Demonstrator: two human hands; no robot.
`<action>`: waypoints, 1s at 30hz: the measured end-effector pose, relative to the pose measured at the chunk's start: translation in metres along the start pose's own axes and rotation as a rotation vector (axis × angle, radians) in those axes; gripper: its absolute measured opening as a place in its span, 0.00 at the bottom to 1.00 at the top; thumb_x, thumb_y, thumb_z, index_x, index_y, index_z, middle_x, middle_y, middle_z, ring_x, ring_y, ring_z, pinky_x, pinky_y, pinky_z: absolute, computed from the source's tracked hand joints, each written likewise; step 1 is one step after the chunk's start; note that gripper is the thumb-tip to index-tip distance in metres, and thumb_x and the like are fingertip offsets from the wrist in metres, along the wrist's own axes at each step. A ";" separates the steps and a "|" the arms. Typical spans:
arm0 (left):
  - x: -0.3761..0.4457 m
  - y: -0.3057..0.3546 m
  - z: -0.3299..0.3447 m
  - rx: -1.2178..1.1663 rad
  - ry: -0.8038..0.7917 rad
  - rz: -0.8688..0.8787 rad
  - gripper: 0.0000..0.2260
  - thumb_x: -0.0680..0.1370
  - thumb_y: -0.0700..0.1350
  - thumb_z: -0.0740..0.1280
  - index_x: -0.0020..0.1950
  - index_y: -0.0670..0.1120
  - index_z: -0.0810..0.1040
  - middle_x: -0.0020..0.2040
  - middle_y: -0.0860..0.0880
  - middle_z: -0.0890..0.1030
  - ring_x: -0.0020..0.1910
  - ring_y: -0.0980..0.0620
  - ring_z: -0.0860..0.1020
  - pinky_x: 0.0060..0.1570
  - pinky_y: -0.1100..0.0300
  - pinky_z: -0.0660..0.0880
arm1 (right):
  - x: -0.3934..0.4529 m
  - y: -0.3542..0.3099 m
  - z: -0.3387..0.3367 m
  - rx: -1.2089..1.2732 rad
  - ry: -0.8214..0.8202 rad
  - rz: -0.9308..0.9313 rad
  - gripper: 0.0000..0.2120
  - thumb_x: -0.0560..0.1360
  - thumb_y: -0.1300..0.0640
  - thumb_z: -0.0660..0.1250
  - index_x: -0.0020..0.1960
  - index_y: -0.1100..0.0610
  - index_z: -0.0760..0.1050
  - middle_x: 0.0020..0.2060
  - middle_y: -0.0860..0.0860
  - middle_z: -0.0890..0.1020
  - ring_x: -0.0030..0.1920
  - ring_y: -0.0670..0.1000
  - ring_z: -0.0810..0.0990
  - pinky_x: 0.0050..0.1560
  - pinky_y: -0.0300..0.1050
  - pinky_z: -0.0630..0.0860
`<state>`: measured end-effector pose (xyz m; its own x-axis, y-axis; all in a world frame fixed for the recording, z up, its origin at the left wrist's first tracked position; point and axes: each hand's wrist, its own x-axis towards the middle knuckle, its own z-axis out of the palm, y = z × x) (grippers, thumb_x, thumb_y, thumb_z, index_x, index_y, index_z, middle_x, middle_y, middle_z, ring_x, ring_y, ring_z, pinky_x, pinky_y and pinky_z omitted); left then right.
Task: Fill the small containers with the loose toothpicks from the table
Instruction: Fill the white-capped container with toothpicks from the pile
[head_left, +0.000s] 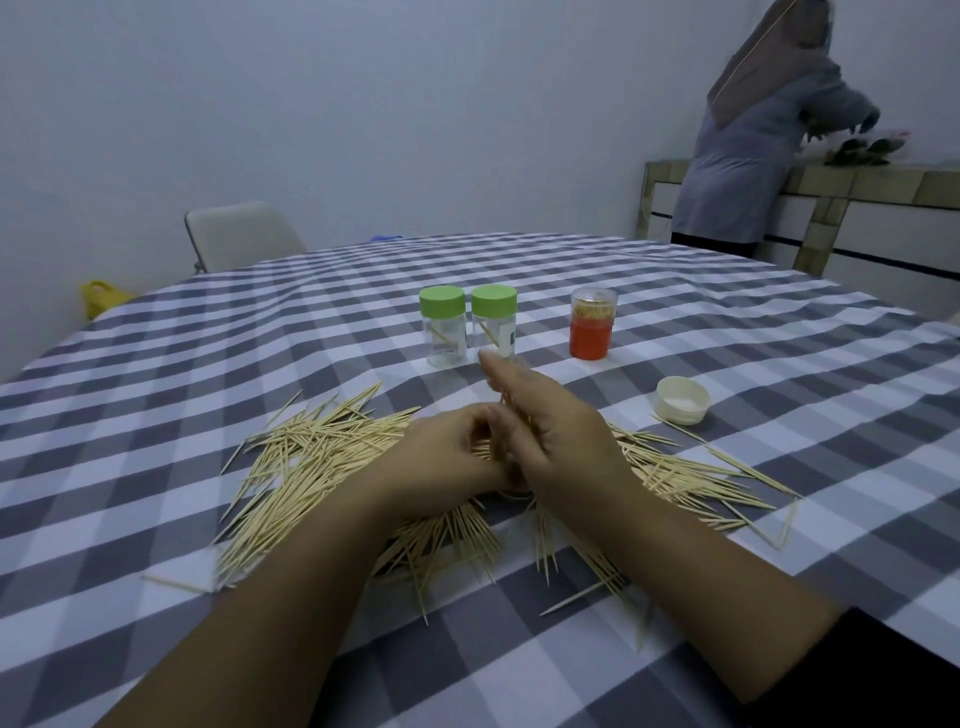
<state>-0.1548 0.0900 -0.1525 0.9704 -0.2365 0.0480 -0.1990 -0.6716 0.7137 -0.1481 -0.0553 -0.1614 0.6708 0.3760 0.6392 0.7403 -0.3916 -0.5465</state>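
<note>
Both hands meet above the middle of the toothpick pile on the checked counter. The right hand pinches a small bundle of toothpicks, held upright. The left hand has its fingers curled at the bundle's base; its grip cannot be told. Beyond stand two green-capped jars, an orange container and a loose white cap.

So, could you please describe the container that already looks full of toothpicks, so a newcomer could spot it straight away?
Start at the checked tablecloth and look beyond the loose toothpicks. Three small containers stand in a row there. It is the orange container, the rightmost one, set apart from the two green-lidded jars: its clear top shows packed toothpick ends, and they look nearly empty.
</note>
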 end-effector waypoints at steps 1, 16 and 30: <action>0.001 0.000 0.001 0.033 0.012 -0.004 0.14 0.63 0.55 0.70 0.48 0.57 0.77 0.46 0.55 0.82 0.49 0.55 0.79 0.53 0.52 0.77 | 0.000 0.000 0.003 -0.041 0.048 -0.076 0.21 0.78 0.57 0.60 0.71 0.53 0.67 0.67 0.50 0.74 0.66 0.43 0.70 0.65 0.31 0.64; 0.000 -0.001 0.002 0.083 0.085 -0.002 0.25 0.62 0.60 0.65 0.58 0.58 0.76 0.51 0.58 0.81 0.56 0.57 0.77 0.65 0.47 0.67 | 0.000 0.015 0.000 -0.347 -0.019 -0.027 0.27 0.75 0.41 0.49 0.63 0.51 0.77 0.63 0.46 0.77 0.70 0.47 0.65 0.66 0.45 0.52; -0.002 -0.001 -0.003 0.107 0.035 0.026 0.17 0.63 0.64 0.69 0.50 0.66 0.76 0.48 0.63 0.81 0.55 0.60 0.76 0.65 0.47 0.67 | 0.001 0.012 -0.013 0.139 -0.140 0.205 0.20 0.80 0.47 0.57 0.72 0.39 0.62 0.72 0.41 0.65 0.72 0.39 0.59 0.73 0.55 0.59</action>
<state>-0.1558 0.0927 -0.1512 0.9685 -0.2318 0.0911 -0.2360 -0.7369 0.6335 -0.1388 -0.0704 -0.1607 0.7998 0.4169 0.4318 0.5808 -0.3563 -0.7319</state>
